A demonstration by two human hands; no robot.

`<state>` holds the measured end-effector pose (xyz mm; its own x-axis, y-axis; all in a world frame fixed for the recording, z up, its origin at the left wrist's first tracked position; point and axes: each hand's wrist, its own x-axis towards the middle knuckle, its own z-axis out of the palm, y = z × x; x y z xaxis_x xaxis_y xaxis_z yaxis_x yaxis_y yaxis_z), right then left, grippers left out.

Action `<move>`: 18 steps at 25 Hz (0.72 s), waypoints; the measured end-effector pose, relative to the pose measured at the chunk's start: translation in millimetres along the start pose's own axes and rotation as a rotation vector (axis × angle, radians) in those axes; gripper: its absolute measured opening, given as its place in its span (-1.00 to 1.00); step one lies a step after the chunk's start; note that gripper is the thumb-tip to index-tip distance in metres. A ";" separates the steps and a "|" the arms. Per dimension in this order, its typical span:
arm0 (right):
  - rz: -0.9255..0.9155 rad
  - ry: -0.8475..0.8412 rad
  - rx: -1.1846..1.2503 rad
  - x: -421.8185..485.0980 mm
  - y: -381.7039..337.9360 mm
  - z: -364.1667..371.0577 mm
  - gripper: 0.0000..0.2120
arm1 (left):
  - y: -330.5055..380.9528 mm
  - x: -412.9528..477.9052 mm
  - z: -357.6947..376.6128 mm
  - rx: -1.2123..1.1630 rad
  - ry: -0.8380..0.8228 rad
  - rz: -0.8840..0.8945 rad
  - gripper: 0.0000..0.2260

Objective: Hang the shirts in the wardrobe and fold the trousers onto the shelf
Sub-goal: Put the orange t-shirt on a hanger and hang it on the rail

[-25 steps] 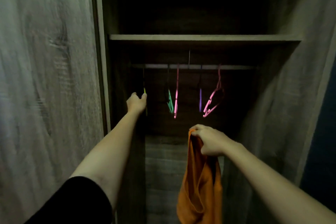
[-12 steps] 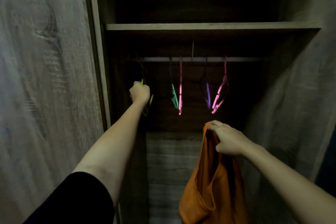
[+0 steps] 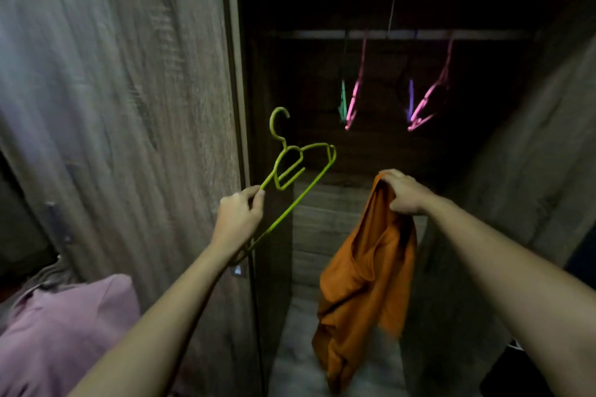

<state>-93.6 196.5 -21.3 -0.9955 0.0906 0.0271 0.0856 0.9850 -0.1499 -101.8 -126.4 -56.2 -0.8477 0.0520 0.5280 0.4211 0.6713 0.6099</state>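
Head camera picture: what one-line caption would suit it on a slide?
At the wardrobe, the left hand holds a green hanger while the right hand grips an orange shirt.

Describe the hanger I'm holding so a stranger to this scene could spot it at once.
Start at the open wardrobe. In front of its left edge, the left hand pinches a hanger. It alone is yellow-green and off the rail; the others hang inside.

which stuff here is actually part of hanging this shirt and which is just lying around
In the job:
left hand, pinching the green hanger
right hand, gripping the orange shirt
wardrobe rail

Lying about for now:
spare hangers on the rail
pink garment at lower left, untouched
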 end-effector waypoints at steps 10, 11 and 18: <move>-0.024 -0.012 -0.143 6.9 -8.8 0.4 -0.34 | 8.2 -49.6 -61.4 0.005 -0.226 0.302 -0.81; -0.048 0.003 -0.154 5.2 -10.9 -2.6 -0.34 | 10.6 -48.8 -59.0 -0.004 -0.236 0.303 -0.79; 0.074 0.054 -0.075 -8.6 33.2 -31.0 -0.34 | 34.6 -35.7 -76.0 -0.085 -0.182 0.385 -0.72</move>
<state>-80.9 232.9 4.1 -0.9830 0.1689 0.0721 0.1632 0.9835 -0.0786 -32.4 -161.2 -9.0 -0.6635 0.4214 0.6182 0.7363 0.5143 0.4397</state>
